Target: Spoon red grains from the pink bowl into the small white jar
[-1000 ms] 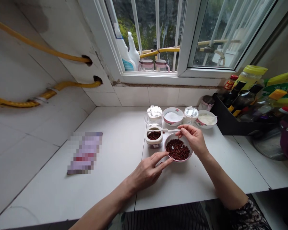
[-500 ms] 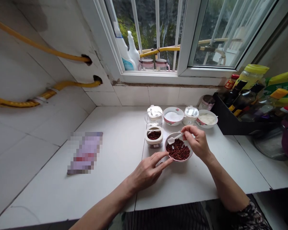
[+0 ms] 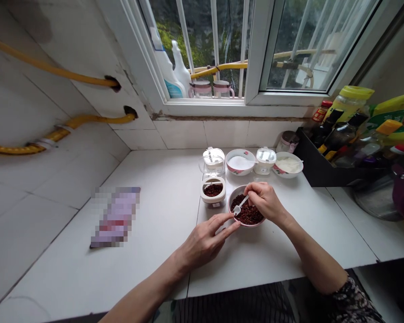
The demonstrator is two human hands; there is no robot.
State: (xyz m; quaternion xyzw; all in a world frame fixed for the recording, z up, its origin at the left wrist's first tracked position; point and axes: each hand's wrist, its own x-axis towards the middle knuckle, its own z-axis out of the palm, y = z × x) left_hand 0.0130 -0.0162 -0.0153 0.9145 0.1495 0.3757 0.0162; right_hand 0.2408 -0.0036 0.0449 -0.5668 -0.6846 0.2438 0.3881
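Observation:
A bowl (image 3: 233, 197) of dark red peppercorn-like grains (image 3: 252, 216) stands on the white counter. My right hand (image 3: 263, 200) pinches the handle of a small white spoon (image 3: 238, 209), its scoop at the left side of the bowl, over the grains. With fingertips against the bowl's lower left rim, my left hand (image 3: 211, 235) is spread and holds nothing. Just left of the bowl is an open jar (image 3: 212, 200) of similar dark grains, a white stick lying across its mouth. Behind it is a clear jar with a white lid (image 3: 213, 157).
Along the back stand a bowl of white powder (image 3: 240, 162), a white-lidded jar (image 3: 265, 160) and a bowl of pale powder (image 3: 288, 165). A black box (image 3: 318, 172) of bottles is at the right, beside a pot (image 3: 373, 202). A blurred purple packet (image 3: 117, 217) lies left.
My right hand has moved left and a little down, bringing the spoon's scoop lower, near my left fingertips. The whole view has shifted slightly. My left hand stays at the bowl's rim.

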